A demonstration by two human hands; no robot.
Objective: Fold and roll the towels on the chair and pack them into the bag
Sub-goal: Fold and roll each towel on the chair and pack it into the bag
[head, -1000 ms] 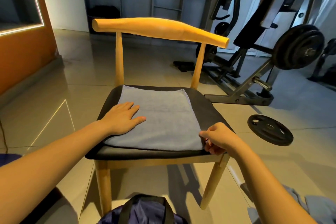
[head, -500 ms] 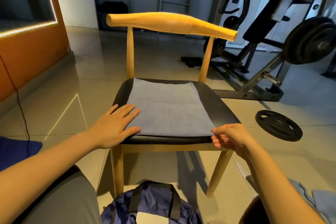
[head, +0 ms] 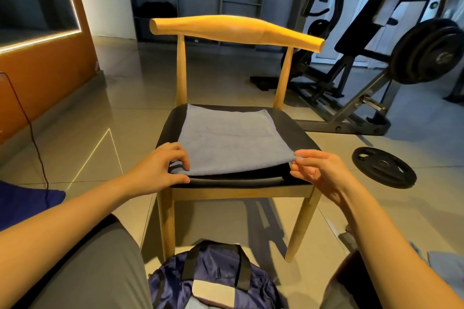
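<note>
Looking down from the head view, the grey-blue towel (head: 231, 140) lies spread on the black seat of the chair (head: 236, 30), its near edge lifted slightly off the cushion. The left hand (head: 158, 168) pinches the near left corner and the right hand (head: 319, 170) the near right, probably to carry that edge far for a fold. The bag (head: 213, 281) sits on the floor nearer, within reach for packing.

Head-worn view, forward and down, chair (head: 233, 30) close
</note>
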